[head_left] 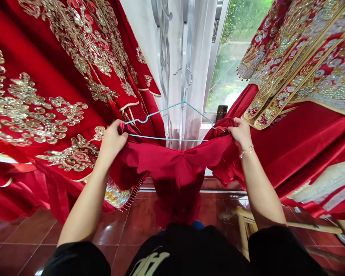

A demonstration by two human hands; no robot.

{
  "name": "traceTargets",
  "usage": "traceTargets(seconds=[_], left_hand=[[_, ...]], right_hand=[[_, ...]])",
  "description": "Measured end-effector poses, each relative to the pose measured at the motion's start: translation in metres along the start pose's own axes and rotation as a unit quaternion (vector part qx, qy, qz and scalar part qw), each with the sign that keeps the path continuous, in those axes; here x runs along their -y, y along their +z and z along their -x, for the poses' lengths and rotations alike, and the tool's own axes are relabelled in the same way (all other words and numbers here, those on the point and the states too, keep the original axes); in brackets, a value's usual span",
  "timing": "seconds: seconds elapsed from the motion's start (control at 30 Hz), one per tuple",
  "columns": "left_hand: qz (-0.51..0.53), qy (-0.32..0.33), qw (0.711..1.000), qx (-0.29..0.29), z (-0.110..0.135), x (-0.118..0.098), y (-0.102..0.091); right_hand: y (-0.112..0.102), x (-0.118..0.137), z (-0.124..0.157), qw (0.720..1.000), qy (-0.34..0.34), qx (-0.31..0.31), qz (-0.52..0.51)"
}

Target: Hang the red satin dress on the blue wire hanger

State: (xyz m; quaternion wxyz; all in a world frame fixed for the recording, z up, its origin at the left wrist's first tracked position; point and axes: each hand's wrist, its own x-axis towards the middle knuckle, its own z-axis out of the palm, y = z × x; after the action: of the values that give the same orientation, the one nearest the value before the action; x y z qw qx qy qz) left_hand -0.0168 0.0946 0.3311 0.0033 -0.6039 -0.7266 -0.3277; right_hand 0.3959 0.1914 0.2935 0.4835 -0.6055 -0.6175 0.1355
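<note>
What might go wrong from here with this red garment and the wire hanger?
The red satin garment could slip from the grip of the left hand or right hand and drop to the tile floor. The hook of the blue wire hanger might catch the sheer white curtain.

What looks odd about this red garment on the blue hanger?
The red garment sags and bunches in the middle, below the light-blue wire hanger, its ends gathered in the left hand and right hand, not hanging smoothly.

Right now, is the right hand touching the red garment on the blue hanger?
Touching: the head view shows the right hand gripping a gathered fold of the red garment, near the end of the blue wire hanger.
</note>
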Motion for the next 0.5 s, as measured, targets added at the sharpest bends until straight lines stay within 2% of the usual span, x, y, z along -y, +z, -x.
traceTargets(seconds=[0.1,0.17,0.23,0.3,0.37,0.43,0.5], left_hand=[[0.044,0.036,0.998,0.022,-0.002,0.003,-0.005],[0.06,0.066,0.994,0.055,-0.005,0.004,-0.008],[0.08,0.086,0.99,0.079,-0.007,0.005,-0.01],[0.126,0.088,0.984,0.094,-0.008,0.005,-0.012],[0.194,0.067,0.973,0.103,-0.007,0.005,-0.013],[0.247,0.035,0.963,0.102,-0.007,0.004,-0.01],[0.278,0.02,0.957,0.083,-0.006,0.005,-0.005]], right_hand=[[-0.005,0.01,-0.003,0.985,-0.06,0.034,0.159],[-0.011,0.02,-0.004,0.953,-0.094,0.047,0.284],[-0.017,0.03,-0.005,0.929,-0.106,0.068,0.347],[-0.024,0.035,-0.009,0.93,-0.108,0.102,0.335],[-0.029,0.035,-0.016,0.947,-0.084,0.142,0.277],[-0.033,0.031,-0.024,0.963,-0.022,0.172,0.206],[-0.034,0.022,-0.03,0.975,0.053,0.174,0.124]])
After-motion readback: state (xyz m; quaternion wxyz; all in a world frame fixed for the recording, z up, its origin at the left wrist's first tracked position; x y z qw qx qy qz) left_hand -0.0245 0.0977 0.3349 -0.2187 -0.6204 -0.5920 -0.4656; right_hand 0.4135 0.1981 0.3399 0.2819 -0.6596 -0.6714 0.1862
